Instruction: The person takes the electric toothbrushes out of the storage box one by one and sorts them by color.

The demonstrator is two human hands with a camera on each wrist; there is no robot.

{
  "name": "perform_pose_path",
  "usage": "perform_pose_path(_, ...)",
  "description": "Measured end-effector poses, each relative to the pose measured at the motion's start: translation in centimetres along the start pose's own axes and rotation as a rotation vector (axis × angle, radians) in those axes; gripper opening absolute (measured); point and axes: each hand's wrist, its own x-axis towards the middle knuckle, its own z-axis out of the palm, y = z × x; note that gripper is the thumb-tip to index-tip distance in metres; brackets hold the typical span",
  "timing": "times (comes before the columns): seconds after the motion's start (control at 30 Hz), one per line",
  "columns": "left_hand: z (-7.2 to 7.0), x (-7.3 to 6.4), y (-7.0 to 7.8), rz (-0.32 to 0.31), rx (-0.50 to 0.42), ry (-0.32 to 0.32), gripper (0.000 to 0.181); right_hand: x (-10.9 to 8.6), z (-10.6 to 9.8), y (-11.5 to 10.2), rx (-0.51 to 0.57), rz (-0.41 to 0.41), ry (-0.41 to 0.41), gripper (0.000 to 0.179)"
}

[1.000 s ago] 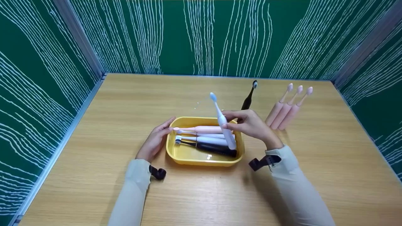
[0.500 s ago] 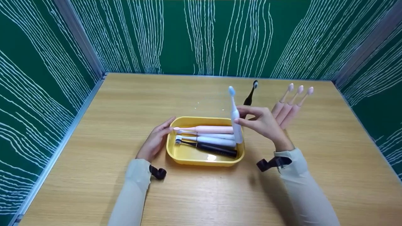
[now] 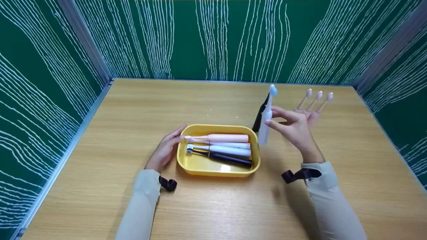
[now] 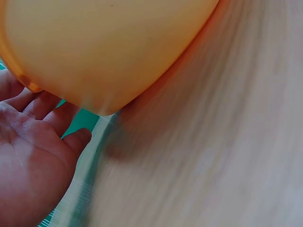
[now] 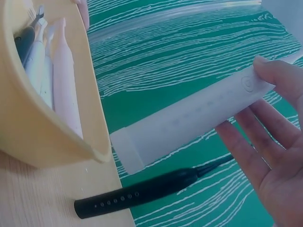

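My right hand pinches a white electric toothbrush between thumb and fingertips. The brush is raised, nearly upright with its pale blue head on top, just beyond the right end of a yellow plastic basket. A standing black electric toothbrush is partly covered by it in the head view. At the basket's left end, my left hand rests with its fingers along the outer wall. Inside the basket lie a pink toothbrush, two white toothbrushes and a black toothbrush, side by side.
Three pink electric toothbrushes stand in a row behind my right hand, their handles mostly hidden by it. Small white specks dot the wooden table behind the basket. Green panels with white streaks enclose the table's back and sides.
My right hand has carried the white toothbrush rightward from over the basket to past its right end, turning it more upright. The left hand and the basket have stayed put.
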Motion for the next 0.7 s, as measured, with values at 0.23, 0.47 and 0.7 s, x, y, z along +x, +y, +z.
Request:
perform_pose_path(0.23,0.1,-0.1,0.2,-0.022,0.020,0.010,0.050,-0.2,-1.3,0.5,0.035,-0.024,0.105,0.034)
perform_pose_path(0.47,0.2,-0.1,0.1,-0.035,0.019,0.024,0.049,-0.6,-2.4,1.0,0.140,-0.030,0.188,0.034)
perform_pose_path(0.7,0.2,0.0,0.0,-0.014,0.001,0.012,0.050,-1.1,-3.5,1.4,0.152,0.053,0.251,0.037)
